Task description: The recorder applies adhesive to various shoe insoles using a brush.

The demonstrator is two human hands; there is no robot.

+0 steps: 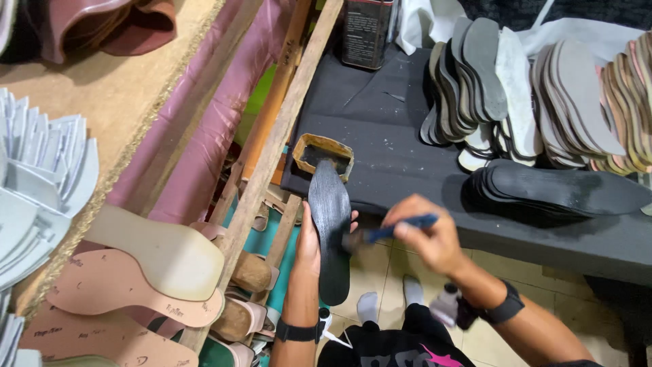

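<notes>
The left hand (309,241) is wrapped around a long dark sole (331,231), gripping it from underneath with the thumb on one edge and fingertips showing on the other, so that the sole stands lengthwise in front of the person with its pointed toe toward the small glue tray (324,154) at the near left corner of the dark surface (380,149). The right hand (428,238) is closed on a blue-handled brush (390,230), whose dark bristle end touches the middle of the sole's right edge. The step in hand looks like brushing glue over the sole's face; the stroke appears to sit about midway along it. Judging from this, the next move calls for keeping the sole steady in the left hand while the brush is drawn along the uncoated length, with another dip in the tray if the bristles run dry. A stack of dark soles (564,190) lies on the surface toward its near right edge, and rows of grey and tan insoles (543,88) lean together behind it. A dark can (367,30) stands at the far left corner. Pink insoles (115,285) lie on a wooden rack (272,156) at the left.
</notes>
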